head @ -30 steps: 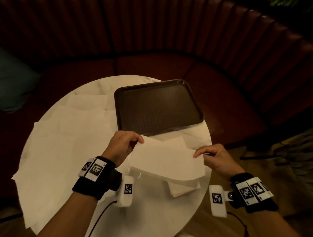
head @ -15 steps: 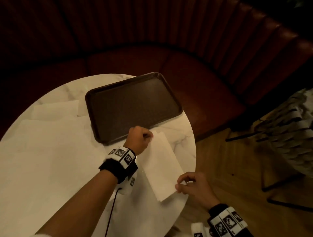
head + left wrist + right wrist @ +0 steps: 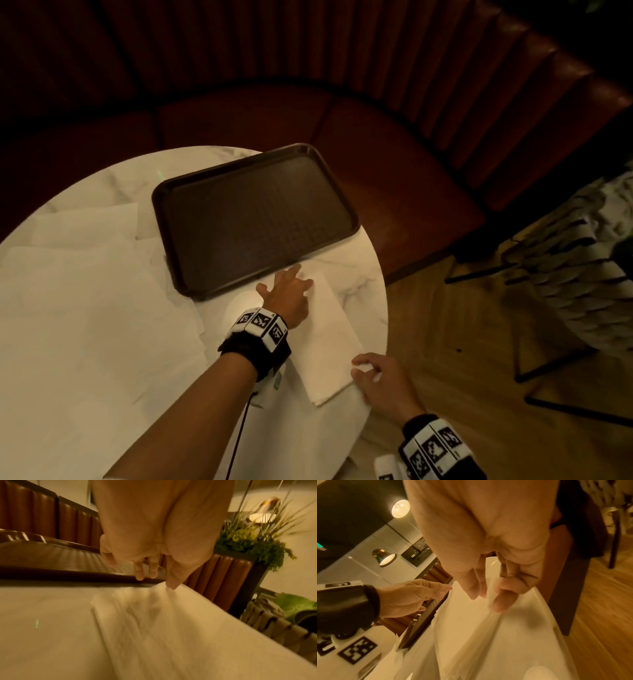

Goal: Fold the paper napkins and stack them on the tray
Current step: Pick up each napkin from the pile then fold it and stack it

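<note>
Flat under both hands, napkin [image 3: 325, 342]

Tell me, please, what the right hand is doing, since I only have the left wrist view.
Observer: The right hand pinches the near corner of the folded napkin, which lies flat on the table.
Operator: Thank you. Is anything stacked yet?
Observer: No, the head view shows the tray bare.
Operator: Are more sheets waiting?
Observer: Yes, unfolded napkins lie spread to the left of the tray.
</note>
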A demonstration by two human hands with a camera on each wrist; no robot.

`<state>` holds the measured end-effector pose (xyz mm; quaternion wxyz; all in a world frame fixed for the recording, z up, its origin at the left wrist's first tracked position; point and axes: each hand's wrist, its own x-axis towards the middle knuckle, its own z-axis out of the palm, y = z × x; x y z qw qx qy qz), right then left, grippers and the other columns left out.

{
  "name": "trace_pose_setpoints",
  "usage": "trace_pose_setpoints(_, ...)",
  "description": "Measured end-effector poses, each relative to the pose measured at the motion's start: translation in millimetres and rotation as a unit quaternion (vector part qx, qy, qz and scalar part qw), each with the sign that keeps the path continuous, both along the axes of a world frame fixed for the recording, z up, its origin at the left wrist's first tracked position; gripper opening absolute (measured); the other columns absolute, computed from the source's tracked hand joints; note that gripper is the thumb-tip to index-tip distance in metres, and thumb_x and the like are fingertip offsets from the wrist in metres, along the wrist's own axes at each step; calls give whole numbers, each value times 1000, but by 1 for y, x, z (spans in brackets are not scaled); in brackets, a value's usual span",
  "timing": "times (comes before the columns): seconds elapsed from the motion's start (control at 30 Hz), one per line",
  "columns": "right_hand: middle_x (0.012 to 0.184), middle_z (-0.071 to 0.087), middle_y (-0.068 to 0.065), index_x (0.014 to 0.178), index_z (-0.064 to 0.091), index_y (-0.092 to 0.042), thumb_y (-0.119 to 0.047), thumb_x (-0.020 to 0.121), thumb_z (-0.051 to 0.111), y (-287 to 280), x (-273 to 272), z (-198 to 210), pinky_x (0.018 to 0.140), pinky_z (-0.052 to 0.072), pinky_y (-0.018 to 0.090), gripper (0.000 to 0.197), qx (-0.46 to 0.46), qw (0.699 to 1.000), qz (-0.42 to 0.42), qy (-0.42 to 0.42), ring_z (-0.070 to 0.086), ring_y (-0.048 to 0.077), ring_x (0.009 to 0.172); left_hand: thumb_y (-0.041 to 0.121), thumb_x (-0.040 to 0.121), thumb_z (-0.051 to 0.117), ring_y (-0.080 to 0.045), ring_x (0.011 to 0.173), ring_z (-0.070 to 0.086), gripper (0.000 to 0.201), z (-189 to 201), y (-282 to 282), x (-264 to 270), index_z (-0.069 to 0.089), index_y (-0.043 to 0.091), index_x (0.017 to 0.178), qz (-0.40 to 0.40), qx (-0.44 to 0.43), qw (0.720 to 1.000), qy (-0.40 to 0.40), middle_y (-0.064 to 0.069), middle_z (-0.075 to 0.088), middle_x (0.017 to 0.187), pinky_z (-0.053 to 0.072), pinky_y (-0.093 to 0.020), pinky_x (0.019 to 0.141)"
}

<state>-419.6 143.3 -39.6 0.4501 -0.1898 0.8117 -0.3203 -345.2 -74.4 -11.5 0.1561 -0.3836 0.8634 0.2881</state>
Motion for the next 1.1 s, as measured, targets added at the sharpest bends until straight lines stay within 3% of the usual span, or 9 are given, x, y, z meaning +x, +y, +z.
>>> trace_pose_setpoints(0.13,107,60,-6,94,62,-38,-30,83,68,8,-3,7,86,41,18,14,63,990,97,86,56,10,100,28,91,50,-18,143,15,41,29,-6,58,46,35,131,124,-12,991,58,1,15,155,10,-55,110)
trace_pose_setpoints(0.27,104,56,9,93,71,-32,-31,76,74,-26,12,56,76,42,26,17,51,952,132,272,59,23,88,39,85,56,-12,123,46,35,47,3,182,56,35,119,287,11,946,149,9,50,132,27,-32,104)
trace_pose_setpoints(0.37,95,57,0,90,66,-34,-26,76,75,-74,51,86,61,41,18,18,-42,938,219,266,60,10,63,34,82,63,-14,97,61,30,47,21,278,62,28,111,388,49,909,146,3,63,114,48,-28,87)
trace_pose_setpoints(0.43,92,60,-4,93,65,-32,-27,78,74,-110,91,84,62,42,14,18,-89,923,293,235,60,8,64,22,83,66,-14,84,63,23,41,38,332,64,24,106,442,66,886,122,-1,66,103,48,-21,76)
trace_pose_setpoints(0.53,95,58,-6,102,66,-27,-34,80,71,-161,174,65,71,44,18,23,-123,869,428,215,60,13,76,19,81,68,-15,81,63,19,27,65,398,60,33,90,507,83,852,96,-3,66,95,52,-29,79)
trace_pose_setpoints(0.7,125,46,5,133,44,-23,-26,88,57,-223,303,32,86,43,29,47,-100,731,628,246,52,23,111,15,87,59,-13,93,61,14,8,101,463,57,27,94,571,123,805,108,3,63,94,50,-27,86)
trace_pose_setpoints(0.9,145,29,11,143,29,-21,-24,85,63,-319,351,21,100,36,45,67,-51,705,622,338,34,31,130,22,85,63,-11,109,57,34,-14,151,512,58,16,118,575,167,798,65,0,61,115,42,-20,98)
trace_pose_setpoints(1.0,154,14,8,147,16,-23,-31,72,78,-350,354,18,107,31,52,97,22,660,657,364,24,32,137,26,74,71,-12,95,62,27,-21,167,528,60,29,98,587,184,786,61,3,64,98,47,-32,97)
trace_pose_setpoints(1.1,153,13,6,147,11,-22,-41,61,83,-362,351,10,106,30,54,114,52,615,695,369,23,32,136,13,74,73,-8,78,58,23,-21,173,537,58,29,82,609,183,769,65,2,59,87,50,-29,87)
